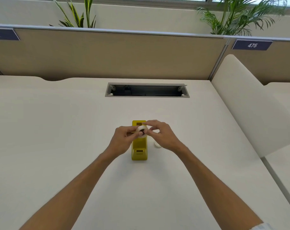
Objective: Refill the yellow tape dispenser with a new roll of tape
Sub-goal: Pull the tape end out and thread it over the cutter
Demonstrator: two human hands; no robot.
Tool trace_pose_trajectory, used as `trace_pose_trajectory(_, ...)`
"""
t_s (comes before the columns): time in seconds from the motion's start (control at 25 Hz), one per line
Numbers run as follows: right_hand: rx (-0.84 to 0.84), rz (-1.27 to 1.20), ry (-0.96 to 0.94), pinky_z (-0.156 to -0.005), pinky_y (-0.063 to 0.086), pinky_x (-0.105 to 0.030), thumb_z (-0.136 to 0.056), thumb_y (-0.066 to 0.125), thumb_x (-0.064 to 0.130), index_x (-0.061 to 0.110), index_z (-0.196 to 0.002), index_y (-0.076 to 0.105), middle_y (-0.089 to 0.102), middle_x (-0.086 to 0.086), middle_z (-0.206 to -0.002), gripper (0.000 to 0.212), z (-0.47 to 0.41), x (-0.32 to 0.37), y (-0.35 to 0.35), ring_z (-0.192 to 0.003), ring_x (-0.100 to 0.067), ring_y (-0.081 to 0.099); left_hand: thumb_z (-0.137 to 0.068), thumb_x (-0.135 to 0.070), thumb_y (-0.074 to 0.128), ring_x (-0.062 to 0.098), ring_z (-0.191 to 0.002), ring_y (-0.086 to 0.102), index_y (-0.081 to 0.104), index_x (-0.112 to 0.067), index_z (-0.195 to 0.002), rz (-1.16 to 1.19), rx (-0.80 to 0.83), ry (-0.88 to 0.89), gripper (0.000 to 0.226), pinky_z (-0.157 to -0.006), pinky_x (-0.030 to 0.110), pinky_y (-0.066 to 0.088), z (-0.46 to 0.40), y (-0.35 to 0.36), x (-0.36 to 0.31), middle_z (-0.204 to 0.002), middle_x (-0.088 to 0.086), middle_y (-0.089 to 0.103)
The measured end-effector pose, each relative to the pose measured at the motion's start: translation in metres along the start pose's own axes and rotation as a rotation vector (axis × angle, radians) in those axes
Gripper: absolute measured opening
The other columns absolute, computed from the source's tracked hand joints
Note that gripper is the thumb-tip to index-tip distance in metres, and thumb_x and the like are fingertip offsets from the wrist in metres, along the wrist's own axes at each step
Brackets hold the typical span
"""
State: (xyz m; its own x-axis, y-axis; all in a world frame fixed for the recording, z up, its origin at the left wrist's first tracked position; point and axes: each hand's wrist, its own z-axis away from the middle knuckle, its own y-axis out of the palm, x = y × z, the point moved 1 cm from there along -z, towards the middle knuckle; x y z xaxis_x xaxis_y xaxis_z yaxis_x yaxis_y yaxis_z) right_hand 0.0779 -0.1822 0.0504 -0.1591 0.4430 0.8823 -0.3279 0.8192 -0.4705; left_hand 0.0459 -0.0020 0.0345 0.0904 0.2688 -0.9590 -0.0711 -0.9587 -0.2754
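Yellow tape dispenser [139, 147] upright mid-desk on cream desktop [58, 130], white tape roll [142, 132] held just above it, pinched by left hand [124, 138] and right hand [159, 135] fingertips, second small white roll [157, 145] beside dispenser, cable tray [147, 90] behind, beige partition [107, 53], plants [240, 15] beyond.

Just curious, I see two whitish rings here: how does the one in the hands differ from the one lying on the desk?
The tape roll is held up over the yellow dispenser, gripped by the left hand and pinched by the right hand; the small ring lies untouched on the desk. The tape roll looks larger, while the small ring is partly hidden behind the right hand. Both are round and whitish.
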Motion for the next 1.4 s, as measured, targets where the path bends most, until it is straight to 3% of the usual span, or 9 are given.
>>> trace_pose_trajectory(0.2, 0.032, -0.054, 0.015, -0.087, 0.050, -0.027, -0.086, 0.070, 0.033, 0.021, -0.106, 0.074, 0.074, 0.007, -0.104, 0.024, 0.001, -0.005, -0.001, -0.094, -0.006, 0.067, -0.089, -0.015, 0.064, 0.020, -0.097, 0.071, 0.066, -0.009, -0.115, 0.171, 0.076, -0.068, 0.026, -0.085, 0.028, 0.055, 0.000, -0.003, -0.004, -0.100, 0.010, 0.075)
trace_pose_trajectory(0.36, -0.024, -0.169, 0.025, -0.066, 0.048, -0.013, -0.083, 0.075, 0.027, 0.017, -0.097, 0.075, 0.075, 0.004, -0.090, 0.017, 0.003, -0.004, -0.001, -0.082, -0.007, 0.069, -0.088, -0.015, 0.066, 0.018, -0.092, 0.072, 0.062, -0.009, -0.112, 0.255, 0.025, -0.146, 0.025, -0.074, 0.019, 0.053, -0.001, -0.003, -0.003, -0.096, 0.008, 0.076)
trace_pose_trajectory(0.48, -0.153, -0.194, 0.075, -0.062, 0.049, -0.017, -0.077, 0.079, 0.027, 0.016, -0.089, 0.076, 0.076, 0.002, -0.081, 0.016, 0.004, -0.006, 0.004, -0.069, -0.008, 0.068, -0.086, -0.014, 0.069, 0.012, -0.101, 0.068, 0.064, -0.013, -0.110, 0.154, -0.028, -0.132, 0.025, -0.081, 0.021, 0.053, -0.004, -0.002, 0.003, -0.108, -0.001, 0.072)
trace_pose_trajectory(0.64, -0.323, -0.044, 0.086, -0.061, 0.052, -0.014, -0.074, 0.081, 0.029, 0.016, -0.085, 0.076, 0.074, 0.006, -0.075, 0.018, 0.004, -0.007, 0.014, -0.065, -0.004, 0.069, -0.076, -0.012, 0.077, 0.008, -0.112, 0.060, 0.059, -0.016, -0.120, -0.062, -0.107, -0.052, 0.048, -0.092, 0.028, 0.051, -0.004, 0.003, 0.012, -0.119, -0.005, 0.066)
trace_pose_trajectory(0.84, -0.404, 0.070, 0.075, -0.065, 0.056, -0.025, -0.075, 0.076, 0.031, 0.016, -0.084, 0.074, 0.072, 0.006, -0.070, 0.019, -0.002, -0.003, 0.032, -0.061, -0.003, 0.067, -0.075, -0.024, 0.079, 0.006, -0.114, 0.056, 0.055, -0.020, -0.128, -0.292, -0.138, 0.109, 0.059, -0.095, 0.024, 0.045, -0.001, 0.006, 0.016, -0.126, -0.008, 0.062)
trace_pose_trajectory(0.96, -0.420, 0.133, 0.065, -0.067, 0.056, -0.027, -0.078, 0.073, 0.031, 0.014, -0.086, 0.073, 0.073, 0.002, -0.072, 0.019, -0.005, 0.001, 0.040, -0.064, -0.008, 0.068, -0.078, -0.032, 0.076, 0.012, -0.114, 0.057, 0.055, -0.020, -0.128, -0.414, -0.130, 0.165, 0.056, -0.095, 0.032, 0.048, -0.005, 0.005, 0.016, -0.126, -0.004, 0.063)
trace_pose_trajectory(1.16, -0.452, 0.164, 0.073, -0.068, 0.057, -0.029, -0.080, 0.070, 0.031, 0.014, -0.088, 0.073, 0.073, 0.003, -0.073, 0.020, -0.009, 0.004, 0.041, -0.065, -0.009, 0.068, -0.082, -0.027, 0.072, 0.022, -0.111, 0.057, 0.062, -0.013, -0.120, -0.616, -0.199, 0.236, 0.042, -0.084, 0.036, 0.053, -0.013, 0.009, 0.015, -0.131, 0.005, 0.055)
trace_pose_trajectory(1.28, -0.449, 0.168, 0.095, -0.068, 0.056, -0.029, -0.080, 0.070, 0.035, 0.016, -0.087, 0.073, 0.074, 0.003, -0.073, 0.021, -0.009, 0.004, 0.037, -0.066, -0.009, 0.068, -0.079, -0.023, 0.074, 0.022, -0.094, 0.058, 0.063, -0.013, -0.118, -0.613, -0.227, 0.235, 0.042, -0.071, 0.038, 0.054, -0.013, 0.015, 0.017, -0.119, 0.007, 0.055)
trace_pose_trajectory(1.4, -0.432, 0.249, 0.120, -0.068, 0.056, -0.029, -0.080, 0.067, 0.045, 0.019, -0.089, 0.074, 0.075, 0.006, -0.078, 0.028, -0.008, 0.004, 0.035, -0.072, -0.008, 0.069, -0.077, -0.022, 0.075, 0.021, -0.090, 0.061, 0.063, -0.014, -0.119, -0.569, -0.211, 0.244, 0.045, -0.073, 0.037, 0.055, -0.012, 0.017, 0.017, -0.117, 0.005, 0.056)
